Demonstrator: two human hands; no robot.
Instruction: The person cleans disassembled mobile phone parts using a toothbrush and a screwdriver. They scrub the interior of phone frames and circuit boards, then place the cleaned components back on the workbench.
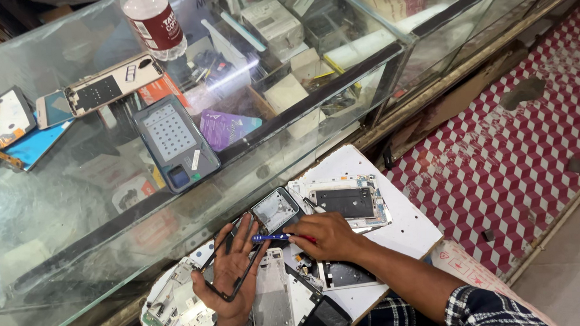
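Holding phone frame in left hand, screwdriver in right hand.

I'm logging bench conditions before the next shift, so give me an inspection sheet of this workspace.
Surface: white board beside a glass display counter.
Job's things: thin black phone frame in the left hand; blue-handled screwdriver in the right hand, tip towards the frame.
Clutter: opened phone chassis, silver back cover, dark phone, circuit board on the white board; phone parts and a bottle on the glass.
Grippers: left hand palm up; right hand closed on the screwdriver.
Cables: nothing seen.
Surroundings: red-and-white patterned floor; boxes inside the counter.
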